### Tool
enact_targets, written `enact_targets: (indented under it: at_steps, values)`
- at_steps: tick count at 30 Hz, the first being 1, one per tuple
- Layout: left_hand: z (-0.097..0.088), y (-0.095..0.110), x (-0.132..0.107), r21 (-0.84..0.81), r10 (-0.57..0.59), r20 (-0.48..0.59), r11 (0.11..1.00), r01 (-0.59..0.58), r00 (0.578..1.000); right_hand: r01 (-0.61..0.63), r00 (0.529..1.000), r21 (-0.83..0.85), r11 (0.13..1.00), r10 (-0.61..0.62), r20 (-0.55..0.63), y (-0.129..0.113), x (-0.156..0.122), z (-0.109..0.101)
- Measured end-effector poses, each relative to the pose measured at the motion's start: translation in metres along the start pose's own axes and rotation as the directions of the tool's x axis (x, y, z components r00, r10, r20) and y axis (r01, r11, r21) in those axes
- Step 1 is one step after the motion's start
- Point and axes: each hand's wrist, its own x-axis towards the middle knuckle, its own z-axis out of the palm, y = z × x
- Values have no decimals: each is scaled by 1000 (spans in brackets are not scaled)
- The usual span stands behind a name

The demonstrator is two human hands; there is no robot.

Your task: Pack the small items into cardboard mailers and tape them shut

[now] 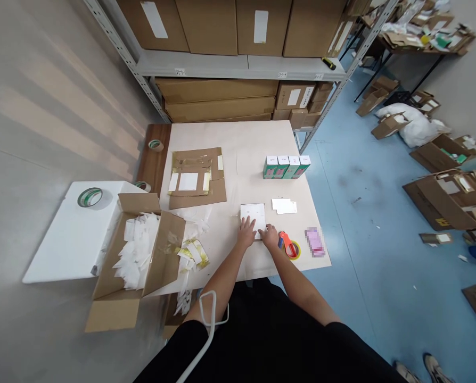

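Note:
My left hand [246, 231] rests with fingers spread on the near left part of a small white box or sheet [253, 216] lying flat on the paper-covered table [238, 143]. My right hand [270, 234] touches its near right corner, fingers curled at the edge; whether it grips the item I cannot make out. A red-handled tape dispenser with yellow tape [289, 246] lies just right of my right hand. A row of green and white small boxes [286, 166] stands farther back on the right, with small white slips [284, 206] in front of them.
An open carton of white paper bits [136, 250] sits at the table's left, by a white foam board [68, 234] carrying a tape roll [89, 197]. Flattened cardboard [198, 178] lies mid-table. Shelving with large cartons [222, 64] stands behind; boxes litter the blue floor at right.

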Motion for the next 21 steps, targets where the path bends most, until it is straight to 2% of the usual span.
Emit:
enact_targets:
  at_steps: [3,5,8,13,15,19,21]
  values:
    - [10,-15,-10,-50,5,62,999,-2,998,43,999,126,991,-43,-7,8,-11,13]
    - [10,-28,-17,-101,11,71,995,-4,997,82,997,214,973,-83,-5,11,-17,18]
    - [3,-48,-26,-184,-2,39,983,9,999,146,987,317,937,-160,17,12,-25,21]
    - [-15,-77,-34,-334,-112,42,935,120,993,188,972,401,896,-229,56,3,-32,24]
    - [-21,-86,-38,-408,-160,59,897,170,985,165,978,402,901,-203,55,0,-33,28]
    - [-29,-97,-56,-539,-276,75,797,272,958,-12,998,408,913,-17,68,-6,-36,46]
    - [-27,-99,-68,-612,-297,48,746,263,954,-41,992,484,874,-21,122,-12,-40,57]
